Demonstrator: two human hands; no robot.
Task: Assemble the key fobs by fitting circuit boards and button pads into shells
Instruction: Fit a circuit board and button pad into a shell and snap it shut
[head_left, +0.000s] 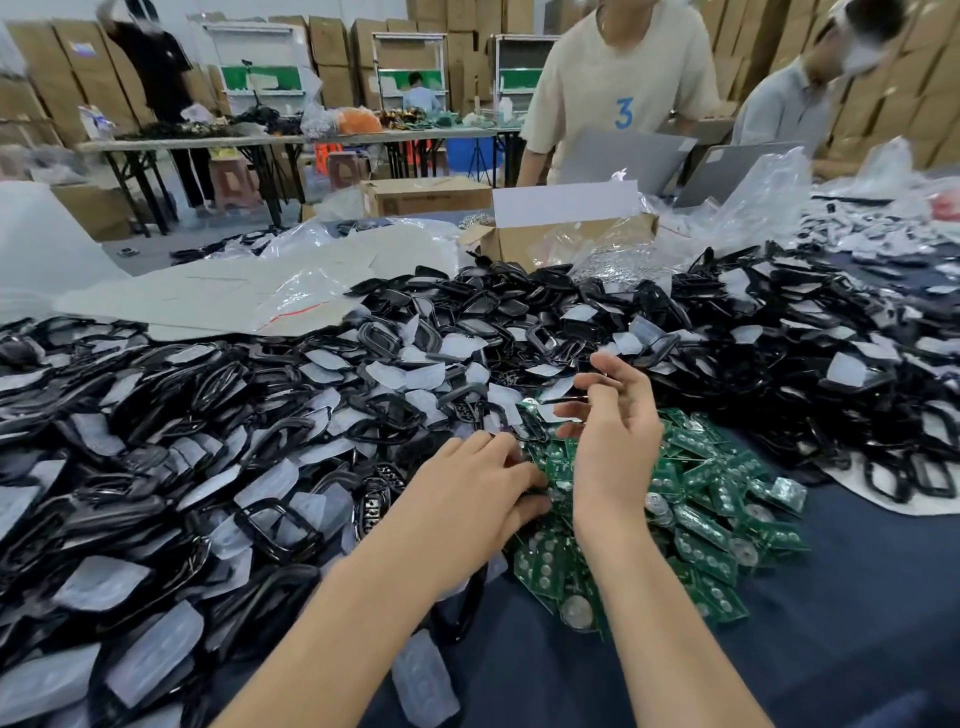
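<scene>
Head view: we take the heap of green circuit boards (717, 499) as our landmark. Our left hand (467, 493) lies palm down at its left edge, fingers bent in among the boards; we cannot tell whether they pinch one. Our right hand (608, 431) hovers above the heap's far side, fingers loosely curved and apart; whether it holds anything we cannot tell. Black shells (260, 415) and cloudy button pads (423, 675) lie left of the heap. A cardboard box (545, 239) sits well beyond it.

Single head-worn wide-angle view, forward and down, close over the table (857, 597), distant room apparently soft-focused.
</scene>
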